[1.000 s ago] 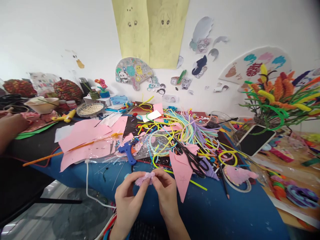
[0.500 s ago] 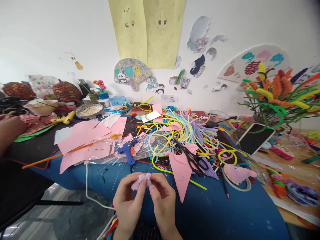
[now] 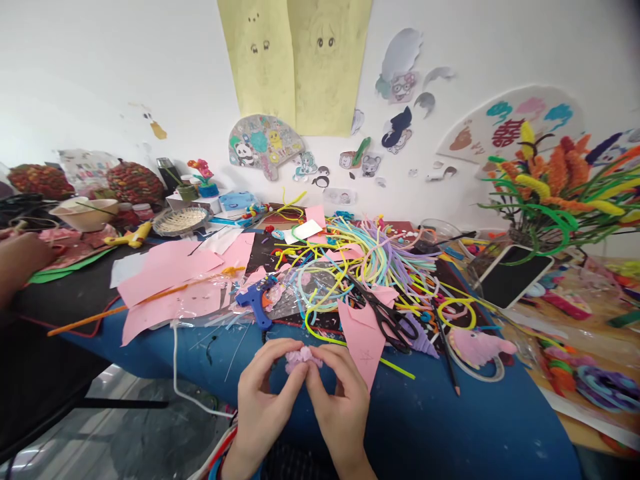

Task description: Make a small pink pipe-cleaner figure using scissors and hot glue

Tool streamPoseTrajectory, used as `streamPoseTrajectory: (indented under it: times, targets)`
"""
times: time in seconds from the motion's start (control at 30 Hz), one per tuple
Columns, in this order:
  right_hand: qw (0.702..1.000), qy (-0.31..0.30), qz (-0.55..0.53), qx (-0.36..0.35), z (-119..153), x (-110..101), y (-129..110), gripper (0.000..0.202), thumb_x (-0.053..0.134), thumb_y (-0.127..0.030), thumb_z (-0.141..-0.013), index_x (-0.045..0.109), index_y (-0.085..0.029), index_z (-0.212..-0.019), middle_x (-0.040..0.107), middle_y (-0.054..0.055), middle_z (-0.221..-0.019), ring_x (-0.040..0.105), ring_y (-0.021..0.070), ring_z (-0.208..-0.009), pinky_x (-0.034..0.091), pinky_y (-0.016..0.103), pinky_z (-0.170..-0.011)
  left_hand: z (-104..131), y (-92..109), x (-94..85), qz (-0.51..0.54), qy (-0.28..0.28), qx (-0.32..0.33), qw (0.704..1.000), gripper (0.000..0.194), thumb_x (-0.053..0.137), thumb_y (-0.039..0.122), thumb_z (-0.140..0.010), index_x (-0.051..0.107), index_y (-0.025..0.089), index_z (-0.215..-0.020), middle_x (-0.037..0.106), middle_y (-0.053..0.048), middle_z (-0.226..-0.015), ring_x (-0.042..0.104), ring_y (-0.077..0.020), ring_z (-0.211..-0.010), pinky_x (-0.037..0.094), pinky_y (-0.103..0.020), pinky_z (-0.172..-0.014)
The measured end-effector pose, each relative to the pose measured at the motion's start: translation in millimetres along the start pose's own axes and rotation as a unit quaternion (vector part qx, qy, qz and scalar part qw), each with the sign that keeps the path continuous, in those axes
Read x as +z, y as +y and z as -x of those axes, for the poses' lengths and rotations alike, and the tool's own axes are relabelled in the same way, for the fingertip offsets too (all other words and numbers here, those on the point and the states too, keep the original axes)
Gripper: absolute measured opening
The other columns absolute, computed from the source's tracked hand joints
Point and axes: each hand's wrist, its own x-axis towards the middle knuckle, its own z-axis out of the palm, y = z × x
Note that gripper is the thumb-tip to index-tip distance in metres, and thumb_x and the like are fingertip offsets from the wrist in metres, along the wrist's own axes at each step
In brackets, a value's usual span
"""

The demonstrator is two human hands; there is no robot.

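Note:
A small fuzzy lilac pipe-cleaner piece (image 3: 300, 359) is pinched between both my hands, above the near edge of the blue-covered table (image 3: 425, 427). My left hand (image 3: 270, 393) grips its left side with thumb and forefinger. On its right side, the thumb and fingers of my right hand (image 3: 337, 397) are closed on it too. My fingers hide much of its shape. Just beyond lies a blue glue gun (image 3: 259, 303). Right of my hands are a pink sheet with a star drawn on it (image 3: 361, 340) and black scissors (image 3: 393, 323).
Loose pipe cleaners (image 3: 380, 253) heap at the middle. Pink sheets (image 3: 170, 273) and a yellow glue gun (image 3: 129, 236) lie left, near another person's hand (image 3: 25, 259). A phone (image 3: 517, 277) leans before pipe-cleaner flowers (image 3: 565, 177). A white cable (image 3: 177, 373) hangs off the edge.
Both my hands have shifted slightly right with the lilac piece, and it has turned between my fingers. My thumbs are now closer together. The other person's hand has barely moved.

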Motion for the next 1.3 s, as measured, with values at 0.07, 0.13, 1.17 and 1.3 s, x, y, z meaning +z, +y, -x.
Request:
streamPoseTrajectory:
  times: [0.07,0.13,1.17,1.3]
  targets:
    - [1.0,0.002,0.01,-0.01,-2,-2,-3,0.015,0.061,-0.012,-0.08,0.07,-0.022,-0.086,0.069,0.003,-0.08,0.066,0.0169,-0.075,0.056,0.028,-0.067,-2,-2,-0.6,-0.009,-0.009,0.007,1.0,0.012,0.067,0.018,-0.08,0.07,0.022,-0.091,0.071,-0.005,-0.09,0.066,-0.0192,-0.086,0.053,-0.028,-0.078]
    - [1.0,-0.001,0.019,-0.018,-4,-3,-4,0.015,0.061,-0.012,-0.08,0.07,-0.023,-0.086,0.069,0.003,-0.079,0.066,0.0167,-0.074,0.056,0.028,-0.067,-3,-3,-1.3,-0.02,-0.012,0.014,1.0,0.011,0.066,0.018,-0.081,0.07,0.021,-0.091,0.071,-0.005,-0.089,0.066,-0.0201,-0.086,0.054,-0.029,-0.077]
    - [0.999,-0.04,0.033,0.014,-1,-16,-2,0.013,0.058,-0.011,-0.083,0.068,-0.019,-0.085,0.069,0.002,-0.08,0.065,0.0149,-0.076,0.054,0.025,-0.071,-20,11,-5.4,-0.011,-0.108,-0.021,0.994,0.009,0.064,0.019,-0.081,0.072,0.018,-0.076,0.074,-0.004,-0.077,0.069,-0.0193,-0.079,0.053,-0.027,-0.073]
    - [0.996,-0.067,0.007,0.057,-3,-18,0,0.014,0.058,-0.012,-0.083,0.07,-0.019,-0.085,0.069,0.003,-0.082,0.066,0.0152,-0.078,0.054,0.024,-0.071,-22,11,-6.7,-0.013,-0.129,-0.03,0.991,0.009,0.064,0.02,-0.082,0.07,0.017,-0.076,0.073,-0.004,-0.078,0.068,-0.0188,-0.08,0.052,-0.026,-0.073]
